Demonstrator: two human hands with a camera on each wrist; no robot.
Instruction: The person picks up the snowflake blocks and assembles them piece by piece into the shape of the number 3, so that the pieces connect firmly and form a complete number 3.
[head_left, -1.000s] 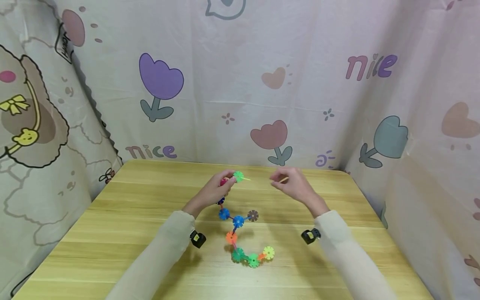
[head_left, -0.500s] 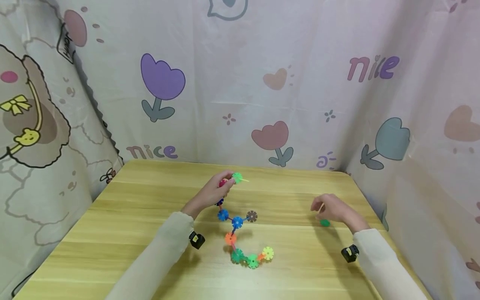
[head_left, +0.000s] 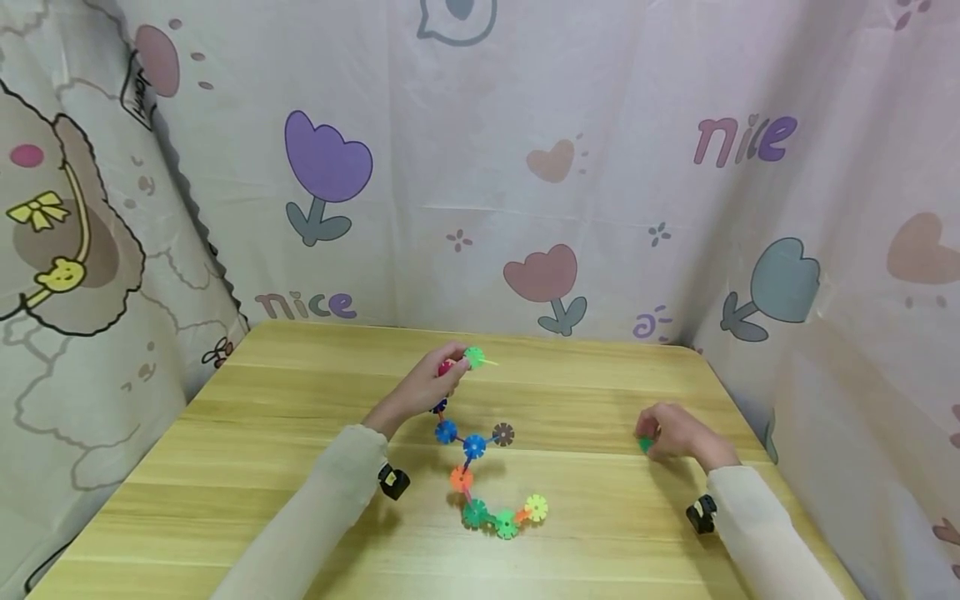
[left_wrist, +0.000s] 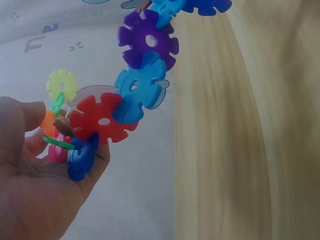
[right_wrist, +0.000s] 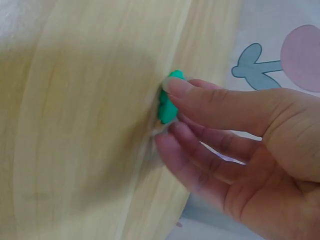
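Observation:
My left hand [head_left: 423, 383] holds one end of a chain of notched, flower-shaped plastic interlocking discs. A light green disc [head_left: 474, 357] and a yellow one seen edge-on stick out past its fingertips. In the left wrist view, a red disc [left_wrist: 102, 119], a light blue disc [left_wrist: 140, 89] and a purple disc [left_wrist: 149, 40] run upward from the palm. Below the hand in the head view, the chain bends down through blue, orange and green discs to a yellow disc [head_left: 536, 507]. At the table's right side, my right hand [head_left: 678, 435] pinches a loose green disc [right_wrist: 170, 100] between thumb and fingers, right at the tabletop.
The wooden table [head_left: 300, 467] reaches back to a printed curtain [head_left: 450, 167], which also stands along the left and right sides. A brown disc [head_left: 503, 434] branches off the chain's middle. Each wrist wears a small black camera [head_left: 702, 514].
My right hand has moved from beside the left hand's chain end to the right and down, and its fingers have come onto the loose green disc. My left hand stays nearly in place.

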